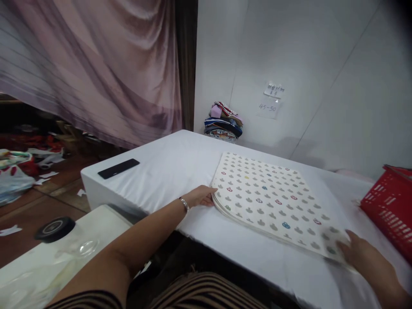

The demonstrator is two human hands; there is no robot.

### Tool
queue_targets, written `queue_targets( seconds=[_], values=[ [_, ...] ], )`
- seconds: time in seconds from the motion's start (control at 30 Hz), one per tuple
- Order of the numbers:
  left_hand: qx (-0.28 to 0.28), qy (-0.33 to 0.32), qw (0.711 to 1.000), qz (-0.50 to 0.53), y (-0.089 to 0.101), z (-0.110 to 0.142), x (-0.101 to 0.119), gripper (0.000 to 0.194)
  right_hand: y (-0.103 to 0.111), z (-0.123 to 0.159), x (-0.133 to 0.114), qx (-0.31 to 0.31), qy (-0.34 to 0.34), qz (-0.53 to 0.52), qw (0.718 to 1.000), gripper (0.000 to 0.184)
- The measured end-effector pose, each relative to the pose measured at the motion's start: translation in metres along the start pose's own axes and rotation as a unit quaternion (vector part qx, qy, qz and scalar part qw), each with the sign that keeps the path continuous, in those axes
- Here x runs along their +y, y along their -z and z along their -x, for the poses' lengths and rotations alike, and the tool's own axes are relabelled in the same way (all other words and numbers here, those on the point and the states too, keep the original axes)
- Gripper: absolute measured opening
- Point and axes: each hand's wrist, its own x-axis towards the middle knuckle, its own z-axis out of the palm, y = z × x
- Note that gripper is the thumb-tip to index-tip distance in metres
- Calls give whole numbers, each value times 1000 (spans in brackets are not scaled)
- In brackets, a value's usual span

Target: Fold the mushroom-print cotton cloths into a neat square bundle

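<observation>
A stack of white fabric [267, 193] printed with grey motifs and a few coloured ones lies flat on the white-covered table [167, 171]. Its near left corner is rounded, and several layers show along that edge. My left hand [201, 196], with a bracelet at the wrist, grips this left edge, thumb on top and fingers beneath. At the near right corner, my right hand [357, 249] pinches the fabric between thumb and fingers; it is slightly blurred. The fingers under the cloth are partly hidden.
A black phone [118, 168] lies at the table's left end. Folded cloths [223, 122] are piled by the wall. A red plastic basket [391, 206] stands at the right. Lower left, a lidded jar [55, 229] is on a white side surface [106, 219]. A pink curtain [128, 64] hangs behind.
</observation>
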Motion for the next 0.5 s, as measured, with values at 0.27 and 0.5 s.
queue_targets(
  seconds=[0.27, 0.5],
  values=[
    [21, -15, 999, 40, -3, 0, -12, 23, -33, 42, -231, -184, 176, -218, 942, 35],
    [34, -42, 997, 59, -6, 0, -17, 26, -76, 61, -356, -244, 291, -248, 891, 21]
  ],
)
